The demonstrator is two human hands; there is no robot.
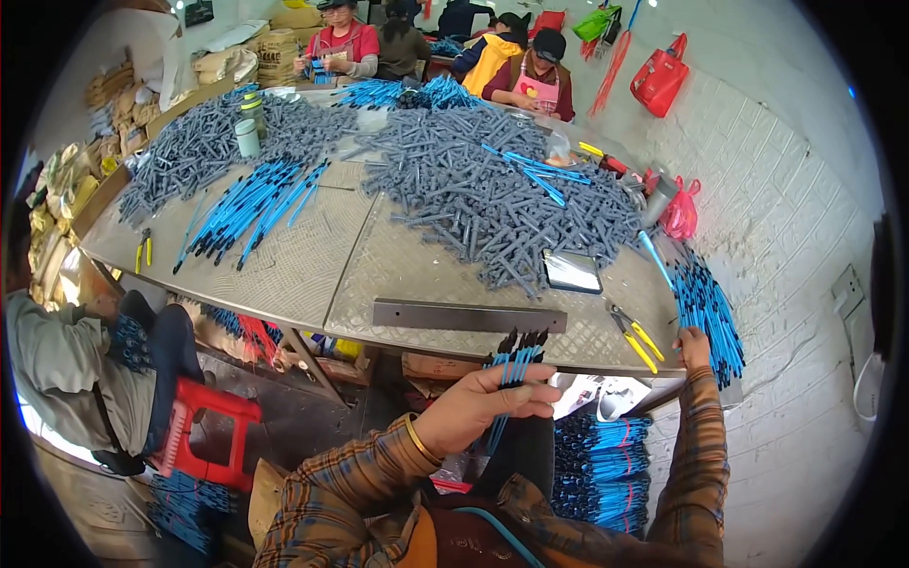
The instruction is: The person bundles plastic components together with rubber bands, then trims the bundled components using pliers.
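In front of my body, my left hand (488, 402) is closed around a small bunch of thin blue rods with black tips (516, 352). Their black ends point up, just over the table's near edge. Off to the right, my right hand (694, 347) reaches past the table's corner to a large pile of similar blue rods (710, 317). Its fingers curl at the pile's near side; what they pinch, if anything, is hidden. Close to that hand, yellow-handled pliers (634, 336) lie on the table. A dark flat bar (469, 316) rests along the near edge.
Heaps of grey plastic parts (473, 180) cover much of the table (398, 275). A phone (572, 272), another blue rod bundle (251, 204) and a second pair of pliers (144, 251) lie there too. Co-workers (535, 76) sit around; a red stool (213, 431) stands left.
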